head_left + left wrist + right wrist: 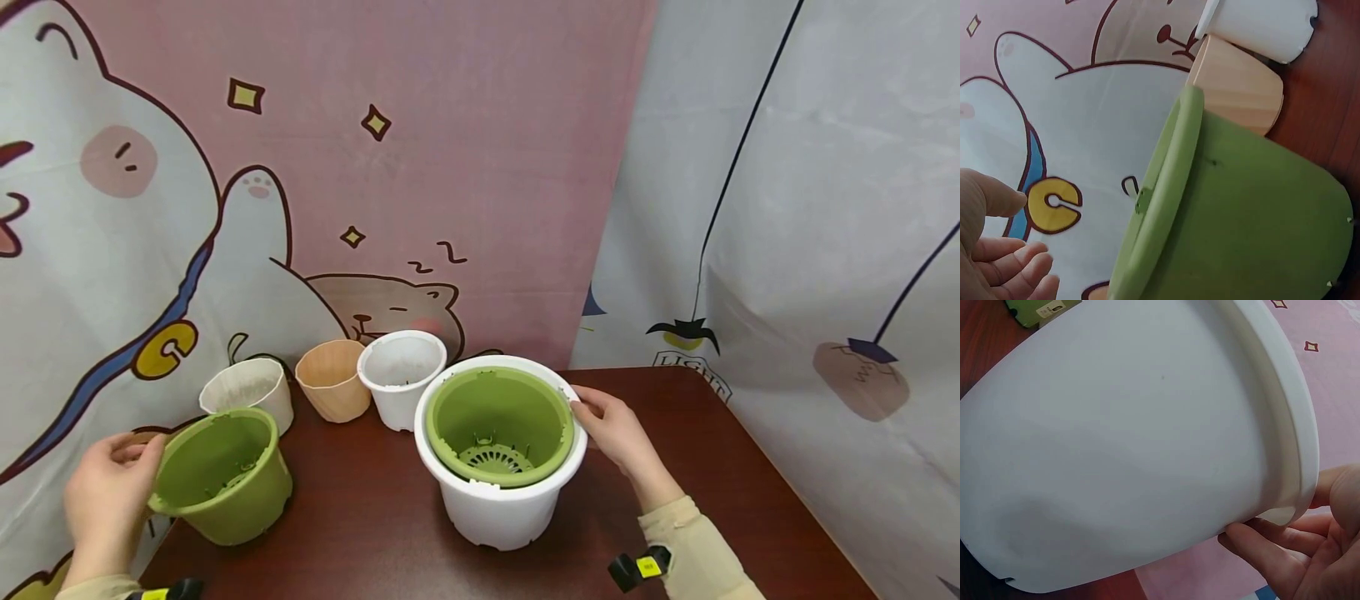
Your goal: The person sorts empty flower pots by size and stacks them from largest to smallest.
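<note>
A large white flowerpot stands on the table with a green flowerpot nested inside it. My right hand grips the white pot's rim on its right side; in the right wrist view its fingers are curled against the wall just below the rim. My left hand is beside a second green flowerpot, at the left. In the left wrist view its fingers are loosely bent and apart from that pot's rim, holding nothing.
Behind, in a row, stand a cream pot, a peach pot and a smaller white pot. The dark reddish table ends at a right edge. Printed cloth hangs close behind the table.
</note>
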A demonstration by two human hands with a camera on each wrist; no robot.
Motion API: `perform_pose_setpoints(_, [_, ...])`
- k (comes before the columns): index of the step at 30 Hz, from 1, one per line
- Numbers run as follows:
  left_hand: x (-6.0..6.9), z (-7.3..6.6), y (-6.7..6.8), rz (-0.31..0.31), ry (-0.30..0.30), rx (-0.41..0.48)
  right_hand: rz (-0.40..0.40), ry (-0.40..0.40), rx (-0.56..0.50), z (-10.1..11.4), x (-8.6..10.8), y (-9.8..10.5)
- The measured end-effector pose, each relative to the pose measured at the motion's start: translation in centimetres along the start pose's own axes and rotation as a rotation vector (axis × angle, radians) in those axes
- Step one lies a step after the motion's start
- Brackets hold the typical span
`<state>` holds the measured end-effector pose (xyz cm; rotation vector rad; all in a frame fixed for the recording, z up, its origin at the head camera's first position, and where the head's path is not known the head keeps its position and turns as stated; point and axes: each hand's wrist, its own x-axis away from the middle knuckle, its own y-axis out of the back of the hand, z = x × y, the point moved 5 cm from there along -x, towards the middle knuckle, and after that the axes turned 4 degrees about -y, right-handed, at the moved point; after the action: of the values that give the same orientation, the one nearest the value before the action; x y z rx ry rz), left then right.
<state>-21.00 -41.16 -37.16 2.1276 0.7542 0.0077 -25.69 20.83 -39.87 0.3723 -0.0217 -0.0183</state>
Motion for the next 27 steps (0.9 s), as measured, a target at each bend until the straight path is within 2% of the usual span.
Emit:
perform_pose_setpoints(7, [-0.1, 1.4, 0.2, -0.013, 0.052, 0.005, 0.0, 0.002, 0.001, 0.0, -0.1, 0.0])
perform_pose_setpoints(10, [-0.2, 2.2, -0.1, -0.006, 0.068, -0.023, 0.001, -0.003, 0.001, -0.1, -0.1, 0.0])
perform_pose_setpoints(18, [-0.6, 4.0, -0.9, 0.097, 0.131, -0.077, 0.0, -0.005, 0.001, -0.1, -0.1, 0.0])
perform_pose_setpoints(24, [-1.3, 4.8, -1.2, 0.177, 0.082, -0.107, 0.0, -0.003, -0.002, -0.1, -0.1, 0.0])
perform_pose_setpoints(27, [-1.4, 5.2, -1.6, 0.235, 0.094, -0.094, 0.001, -0.004, -0.004, -0.1, 0.0, 0.0])
